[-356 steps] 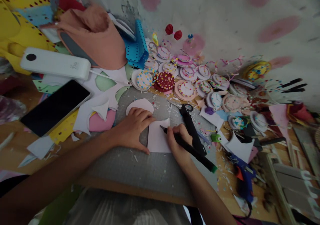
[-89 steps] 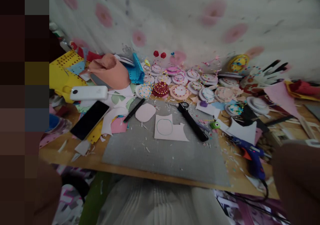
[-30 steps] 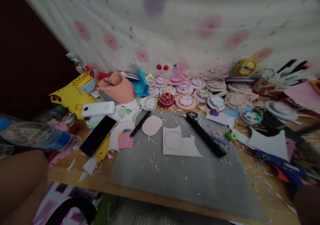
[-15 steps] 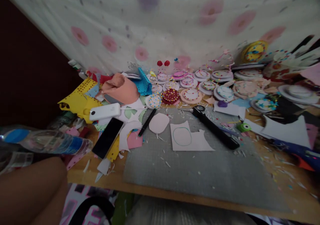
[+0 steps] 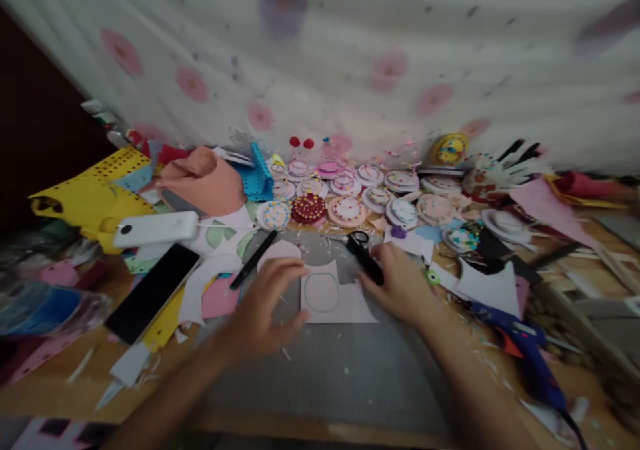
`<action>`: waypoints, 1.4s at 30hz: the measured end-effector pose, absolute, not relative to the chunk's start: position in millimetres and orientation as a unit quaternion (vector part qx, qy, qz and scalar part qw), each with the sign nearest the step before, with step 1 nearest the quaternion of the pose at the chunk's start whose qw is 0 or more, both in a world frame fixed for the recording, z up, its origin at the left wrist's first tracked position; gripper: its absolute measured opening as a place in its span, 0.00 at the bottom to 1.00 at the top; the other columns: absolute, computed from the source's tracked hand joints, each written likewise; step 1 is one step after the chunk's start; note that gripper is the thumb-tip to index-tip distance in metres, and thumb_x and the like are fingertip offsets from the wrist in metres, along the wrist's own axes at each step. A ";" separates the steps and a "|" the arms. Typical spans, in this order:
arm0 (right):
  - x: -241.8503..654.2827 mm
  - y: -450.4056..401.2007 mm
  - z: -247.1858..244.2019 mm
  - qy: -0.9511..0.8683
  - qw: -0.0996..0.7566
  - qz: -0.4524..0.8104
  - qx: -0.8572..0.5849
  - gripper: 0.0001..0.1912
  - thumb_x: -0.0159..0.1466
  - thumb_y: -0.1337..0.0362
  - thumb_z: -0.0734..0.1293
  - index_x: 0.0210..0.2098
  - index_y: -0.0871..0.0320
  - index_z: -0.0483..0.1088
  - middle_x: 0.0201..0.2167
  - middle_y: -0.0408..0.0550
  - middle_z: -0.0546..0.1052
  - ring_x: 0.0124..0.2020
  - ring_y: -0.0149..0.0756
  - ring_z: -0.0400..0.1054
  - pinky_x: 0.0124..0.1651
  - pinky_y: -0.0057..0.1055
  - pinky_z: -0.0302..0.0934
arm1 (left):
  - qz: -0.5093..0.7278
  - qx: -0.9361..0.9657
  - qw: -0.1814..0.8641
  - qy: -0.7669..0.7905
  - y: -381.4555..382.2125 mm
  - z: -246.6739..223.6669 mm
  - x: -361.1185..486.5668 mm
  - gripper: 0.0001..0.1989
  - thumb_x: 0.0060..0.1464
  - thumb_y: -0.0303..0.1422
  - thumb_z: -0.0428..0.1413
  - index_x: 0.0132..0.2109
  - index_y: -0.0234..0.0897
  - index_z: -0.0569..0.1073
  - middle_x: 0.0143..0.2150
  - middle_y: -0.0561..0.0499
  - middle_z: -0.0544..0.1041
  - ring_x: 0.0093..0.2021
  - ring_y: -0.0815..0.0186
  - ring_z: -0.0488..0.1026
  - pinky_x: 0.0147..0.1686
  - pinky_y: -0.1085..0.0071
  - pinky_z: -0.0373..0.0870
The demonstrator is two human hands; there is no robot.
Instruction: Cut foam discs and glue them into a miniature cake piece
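A white foam-like sheet [image 5: 350,307] with a green circle drawn on it lies on the grey cutting mat [image 5: 320,370]. My left hand [image 5: 263,303] hovers at the sheet's left edge, thumb and fingers apart, holding nothing. Behind its fingertips lies a rounded white cut-out [image 5: 280,255], partly covered. My right hand [image 5: 403,280] has its thumb and fingers around a long black tool [image 5: 367,260], hiding its near end. A black finger ring [image 5: 359,237] and a thin metal tip show at the tool's far end. A black pen [image 5: 254,259] rests left of the cut-out.
Several small decorated hats [image 5: 349,211] line the back by the curtain. At left lie a phone [image 5: 154,293], a white power bank [image 5: 156,229], a plastic bottle [image 5: 55,309] and scraps. A blue glue gun [image 5: 537,363] lies at right, near white offcuts [image 5: 487,287].
Both hands have come into view over the mat; the right one has reached the long black tool. The view has shifted right, showing more of the table's right side.
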State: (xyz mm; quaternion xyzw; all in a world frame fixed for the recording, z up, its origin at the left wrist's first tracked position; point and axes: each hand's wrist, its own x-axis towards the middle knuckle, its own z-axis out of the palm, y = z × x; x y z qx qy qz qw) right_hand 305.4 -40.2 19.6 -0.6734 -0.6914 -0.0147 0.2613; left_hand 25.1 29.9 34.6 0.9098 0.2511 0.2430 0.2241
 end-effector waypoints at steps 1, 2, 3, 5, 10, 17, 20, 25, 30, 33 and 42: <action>306.8 -38.4 12.3 -0.695 0.209 -0.003 -0.688 0.13 0.62 0.57 0.68 0.39 0.61 0.66 0.35 0.54 0.71 0.38 0.46 0.67 0.41 0.41 0.66 | 0.214 0.922 0.225 0.232 33.6 24.8 37.0 0.32 0.56 0.45 0.58 0.63 0.37 0.61 0.62 0.38 0.65 0.61 0.51 0.64 0.59 0.50 0.65; 306.5 -35.3 5.9 -0.693 0.166 0.009 -0.702 0.12 0.62 0.59 0.68 0.40 0.61 0.66 0.37 0.56 0.71 0.40 0.49 0.67 0.42 0.43 0.65 | 0.180 0.934 0.222 0.214 37.6 15.5 47.1 0.38 0.53 0.48 0.60 0.64 0.36 0.59 0.63 0.37 0.64 0.62 0.49 0.62 0.61 0.49 0.62; 305.5 -31.8 0.8 -0.687 0.138 0.022 -0.713 0.12 0.62 0.62 0.68 0.41 0.61 0.66 0.39 0.58 0.70 0.43 0.50 0.67 0.44 0.43 0.65 | 0.148 0.945 0.216 0.198 41.7 7.2 55.2 0.43 0.49 0.52 0.61 0.65 0.34 0.58 0.63 0.35 0.64 0.63 0.47 0.61 0.62 0.47 0.60; 304.8 -27.2 -6.0 -0.675 0.136 0.041 -0.724 0.12 0.62 0.66 0.66 0.44 0.62 0.65 0.43 0.59 0.70 0.46 0.51 0.66 0.47 0.44 0.64 | 0.109 0.955 0.206 0.183 49.5 -5.1 65.2 0.51 0.43 0.58 0.61 0.65 0.31 0.56 0.64 0.33 0.64 0.63 0.44 0.60 0.63 0.44 0.56; 317.3 -35.9 -12.0 -0.668 0.201 0.100 -0.710 0.11 0.66 0.65 0.62 0.48 0.59 0.64 0.43 0.58 0.72 0.45 0.50 0.69 0.47 0.45 0.65 | 0.101 0.950 0.227 0.189 59.1 -9.1 62.1 0.51 0.42 0.58 0.61 0.65 0.33 0.55 0.61 0.34 0.66 0.60 0.44 0.63 0.62 0.44 0.56; 313.8 -48.6 -1.5 -0.615 0.382 0.098 -0.683 0.14 0.71 0.61 0.56 0.54 0.57 0.60 0.45 0.56 0.73 0.45 0.43 0.70 0.45 0.39 0.65 | 0.086 0.946 0.271 0.155 68.9 -1.4 37.3 0.53 0.42 0.56 0.63 0.67 0.39 0.50 0.63 0.37 0.64 0.62 0.45 0.60 0.61 0.48 0.58; 304.5 -49.7 4.6 -0.579 0.424 0.137 -0.683 0.14 0.72 0.60 0.53 0.54 0.56 0.59 0.39 0.52 0.74 0.37 0.39 0.70 0.39 0.34 0.66 | 0.082 0.945 0.281 0.148 72.9 -0.1 33.5 0.53 0.41 0.57 0.63 0.66 0.38 0.51 0.62 0.37 0.65 0.61 0.45 0.61 0.60 0.48 0.59; 304.2 -49.3 6.9 -0.568 0.390 0.231 -0.687 0.15 0.71 0.54 0.56 0.50 0.55 0.63 0.30 0.46 0.73 0.30 0.38 0.68 0.32 0.31 0.64 | 0.077 0.951 0.264 0.142 72.8 -1.7 34.6 0.51 0.40 0.56 0.64 0.65 0.35 0.55 0.61 0.36 0.66 0.61 0.45 0.61 0.61 0.48 0.58; 310.1 -47.1 4.8 -0.610 0.352 0.323 -0.632 0.16 0.70 0.55 0.58 0.52 0.55 0.64 0.31 0.45 0.74 0.28 0.36 0.69 0.32 0.31 0.66 | 0.064 0.957 0.248 0.134 72.2 -8.0 36.8 0.53 0.41 0.56 0.63 0.66 0.33 0.54 0.64 0.34 0.64 0.64 0.44 0.59 0.64 0.48 0.53; 310.7 -46.2 1.5 -0.606 0.347 0.357 -0.620 0.18 0.71 0.55 0.56 0.55 0.55 0.63 0.27 0.44 0.74 0.24 0.35 0.68 0.27 0.31 0.65 | 0.064 0.958 0.236 0.147 73.2 -10.0 39.8 0.56 0.39 0.61 0.61 0.67 0.31 0.55 0.65 0.32 0.62 0.65 0.42 0.57 0.66 0.45 0.47; 314.1 -50.5 1.0 -0.656 0.310 0.322 -0.607 0.18 0.68 0.57 0.60 0.56 0.54 0.60 0.49 0.52 0.76 0.48 0.44 0.72 0.48 0.38 0.69 | 0.073 0.961 0.228 0.135 75.5 -14.0 41.1 0.54 0.38 0.63 0.60 0.67 0.38 0.60 0.67 0.37 0.62 0.67 0.41 0.55 0.67 0.42 0.40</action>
